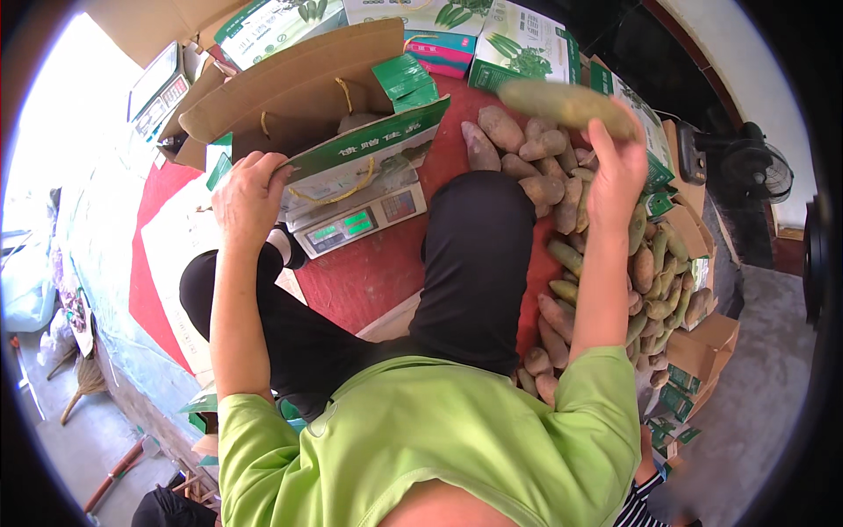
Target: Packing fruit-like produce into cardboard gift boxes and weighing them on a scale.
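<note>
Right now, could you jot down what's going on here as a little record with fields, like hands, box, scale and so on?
left hand: grips the front edge of the open cardboard box
right hand: raised, holds a long sweet potato
box: flaps open, green printed front, yellow rope handles, sits on the scale
scale: digital, green lit displays facing the person
sweet potato pile: heaped on the red mat to the person's right
flat green boxes: stacked behind the pile
fan: stands at far right
</note>
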`<state>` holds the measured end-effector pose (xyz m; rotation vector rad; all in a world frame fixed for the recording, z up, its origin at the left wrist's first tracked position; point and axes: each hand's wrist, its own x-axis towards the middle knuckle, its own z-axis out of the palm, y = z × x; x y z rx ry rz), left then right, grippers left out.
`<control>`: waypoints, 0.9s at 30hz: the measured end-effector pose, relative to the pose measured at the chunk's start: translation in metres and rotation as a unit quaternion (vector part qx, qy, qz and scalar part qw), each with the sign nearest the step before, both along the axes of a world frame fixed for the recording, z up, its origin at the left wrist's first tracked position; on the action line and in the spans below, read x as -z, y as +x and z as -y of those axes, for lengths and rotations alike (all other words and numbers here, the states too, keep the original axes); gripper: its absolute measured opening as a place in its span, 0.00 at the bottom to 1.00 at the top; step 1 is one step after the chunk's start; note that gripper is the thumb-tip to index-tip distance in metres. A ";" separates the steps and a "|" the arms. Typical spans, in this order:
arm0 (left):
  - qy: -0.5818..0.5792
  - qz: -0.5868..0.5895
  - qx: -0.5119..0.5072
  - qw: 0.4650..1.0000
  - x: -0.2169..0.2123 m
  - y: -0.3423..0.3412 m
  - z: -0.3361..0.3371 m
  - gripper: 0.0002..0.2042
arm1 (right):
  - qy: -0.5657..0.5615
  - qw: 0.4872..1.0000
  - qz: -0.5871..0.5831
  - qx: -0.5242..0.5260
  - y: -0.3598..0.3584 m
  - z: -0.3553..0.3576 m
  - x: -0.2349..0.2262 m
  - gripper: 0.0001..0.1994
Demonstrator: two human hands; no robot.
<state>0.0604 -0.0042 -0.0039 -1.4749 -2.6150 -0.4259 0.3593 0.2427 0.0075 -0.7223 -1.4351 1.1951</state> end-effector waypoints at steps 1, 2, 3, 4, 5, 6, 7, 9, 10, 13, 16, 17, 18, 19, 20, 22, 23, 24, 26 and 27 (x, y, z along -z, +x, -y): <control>-0.001 0.002 0.001 1.000 0.000 0.000 -0.001 0.06 | 0.008 0.999 -0.025 -0.019 -0.020 0.004 -0.013 0.20; -0.004 0.002 0.003 1.000 0.000 0.001 -0.001 0.06 | 0.002 0.997 -0.056 -0.054 -0.039 0.006 -0.018 0.20; -0.001 0.003 0.003 1.000 0.000 0.000 0.000 0.06 | -0.004 0.992 -0.084 -0.090 -0.057 0.010 -0.025 0.20; -0.002 0.001 0.005 1.000 0.000 -0.001 0.001 0.06 | -0.040 0.986 -0.069 -0.145 -0.074 0.017 -0.033 0.20; -0.003 0.000 0.010 1.000 0.000 -0.001 0.001 0.06 | -0.076 0.976 -0.053 -0.195 -0.087 0.023 -0.038 0.20; -0.001 0.001 0.014 1.000 0.001 -0.001 0.001 0.06 | -0.058 0.973 -0.051 -0.219 -0.101 0.025 -0.032 0.20; 0.005 -0.002 0.013 1.000 0.001 -0.002 0.001 0.06 | -0.041 0.968 -0.049 -0.244 -0.112 0.021 -0.020 0.20; 0.013 0.001 0.019 1.000 0.002 -0.001 0.001 0.06 | 0.038 0.980 0.023 -0.193 -0.109 0.012 -0.001 0.20; 0.012 0.001 0.018 1.000 0.002 -0.002 0.000 0.06 | 0.039 0.982 0.060 -0.177 -0.100 0.006 0.008 0.18; 0.010 0.010 0.026 1.000 -0.002 0.000 -0.001 0.06 | -0.062 0.985 0.102 -0.124 -0.064 -0.003 0.046 0.13; -0.013 0.004 -0.015 1.000 -0.001 -0.002 0.002 0.07 | -0.101 0.969 0.208 -0.091 -0.015 -0.007 0.113 0.12; -0.011 0.011 0.002 1.000 -0.002 -0.002 0.002 0.07 | -0.142 0.963 0.217 -0.079 0.005 -0.005 0.139 0.12; -0.011 0.013 0.002 1.000 -0.002 -0.001 0.000 0.07 | -0.182 0.955 0.223 -0.066 0.027 -0.002 0.167 0.11; -0.009 0.015 0.003 1.000 -0.001 0.000 -0.003 0.07 | -0.167 0.955 0.240 -0.055 0.052 0.001 0.202 0.12; -0.011 0.016 0.009 1.000 -0.001 -0.001 -0.003 0.07 | -0.155 0.953 0.255 -0.048 0.074 0.007 0.234 0.13; -0.008 0.026 0.003 1.000 0.001 -0.002 -0.003 0.07 | -0.136 0.901 0.412 -0.013 0.111 0.028 0.267 0.13; -0.012 0.027 0.010 1.000 0.002 -0.003 -0.003 0.07 | -0.142 0.900 0.412 -0.008 0.125 0.041 0.277 0.13; -0.002 0.022 0.010 1.000 0.003 -0.005 -0.002 0.07 | -0.171 0.866 0.470 -0.011 0.138 0.052 0.286 0.13; 0.007 0.025 0.009 1.000 0.006 -0.005 -0.002 0.07 | -0.206 0.824 0.527 -0.006 0.165 0.074 0.308 0.13; 0.013 0.016 0.013 1.000 0.008 -0.006 -0.003 0.07 | -0.239 0.814 0.529 -0.004 0.179 0.084 0.319 0.12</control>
